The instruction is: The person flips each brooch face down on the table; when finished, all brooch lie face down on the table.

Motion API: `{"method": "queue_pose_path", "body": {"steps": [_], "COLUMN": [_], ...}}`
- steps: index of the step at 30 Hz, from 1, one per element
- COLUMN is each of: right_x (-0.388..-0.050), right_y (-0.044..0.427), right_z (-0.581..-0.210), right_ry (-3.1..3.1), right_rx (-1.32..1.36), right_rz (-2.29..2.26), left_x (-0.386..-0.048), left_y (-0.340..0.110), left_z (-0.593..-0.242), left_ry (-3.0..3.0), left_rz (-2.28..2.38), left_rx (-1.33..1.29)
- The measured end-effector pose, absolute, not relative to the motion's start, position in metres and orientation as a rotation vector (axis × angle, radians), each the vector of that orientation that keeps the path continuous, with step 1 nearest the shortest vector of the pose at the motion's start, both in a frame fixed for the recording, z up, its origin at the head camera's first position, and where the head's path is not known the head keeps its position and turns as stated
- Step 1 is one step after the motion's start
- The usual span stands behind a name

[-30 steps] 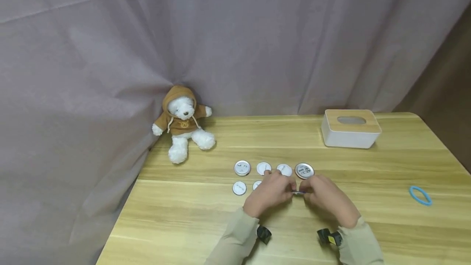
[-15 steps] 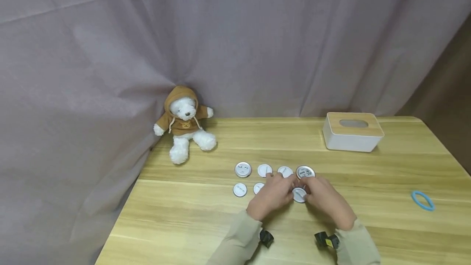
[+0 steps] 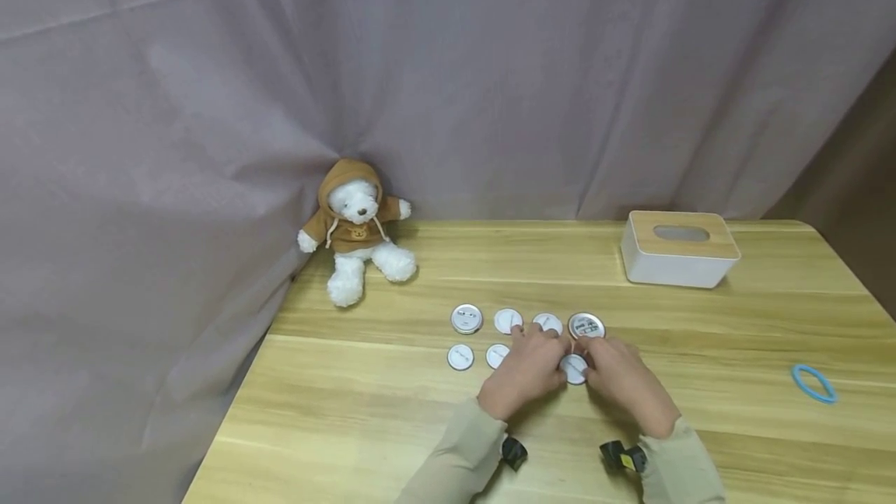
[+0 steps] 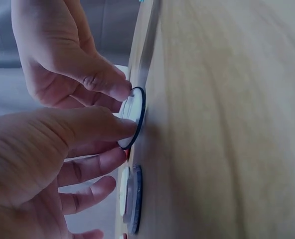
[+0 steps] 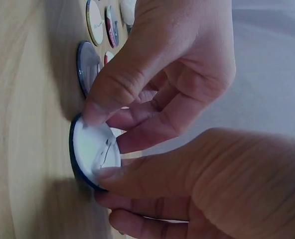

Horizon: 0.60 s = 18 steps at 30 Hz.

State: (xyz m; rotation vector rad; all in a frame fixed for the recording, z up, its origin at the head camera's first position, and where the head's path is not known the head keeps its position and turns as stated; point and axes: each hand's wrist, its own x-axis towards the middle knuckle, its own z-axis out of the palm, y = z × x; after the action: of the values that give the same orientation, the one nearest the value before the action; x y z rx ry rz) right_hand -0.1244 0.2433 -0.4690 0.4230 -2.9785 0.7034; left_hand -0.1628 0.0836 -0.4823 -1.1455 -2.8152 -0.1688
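Observation:
Both hands pinch one round pin badge (image 3: 574, 369), its white back and pin facing up. The left hand (image 3: 532, 364) holds its left side, thumb on the white back and fingers at the rim. From the opposite side the right hand (image 3: 619, 372) grips it, its thumb (image 5: 117, 179) also on the back. The badge sits very close to the table; whether it touches cannot be told. A large silver-rimmed badge (image 3: 586, 325) lies just beyond the hands. Another badge (image 5: 89, 67) lies beside the left thumb in the right wrist view, hidden by the left hand in the head view.
More badges lie pin side up in two rows to the left, among them a large badge (image 3: 467, 319) and a small badge (image 3: 460, 357). A teddy bear (image 3: 357, 236) sits behind them. A tissue box (image 3: 679, 250) and a blue ring (image 3: 814, 384) are on the right.
A second ago the badge was seen almost edge-on between the hands; it has since tipped so its white back shows. Both hands stay around it, and the head view has shifted slightly.

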Motion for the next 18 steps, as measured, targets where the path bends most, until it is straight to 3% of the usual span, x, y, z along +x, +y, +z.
{"method": "queue_pose_path", "body": {"steps": [18], "right_x": [-0.132], "right_y": [0.242], "right_z": [-0.460], "right_ry": [-3.006], "right_rx": [0.379], "right_rz": [0.624], "left_x": [-0.168], "left_y": [0.077], "left_z": [-0.478], "left_ry": [-2.805], "left_rz": [-0.106], "left_rx": [-1.106]}}
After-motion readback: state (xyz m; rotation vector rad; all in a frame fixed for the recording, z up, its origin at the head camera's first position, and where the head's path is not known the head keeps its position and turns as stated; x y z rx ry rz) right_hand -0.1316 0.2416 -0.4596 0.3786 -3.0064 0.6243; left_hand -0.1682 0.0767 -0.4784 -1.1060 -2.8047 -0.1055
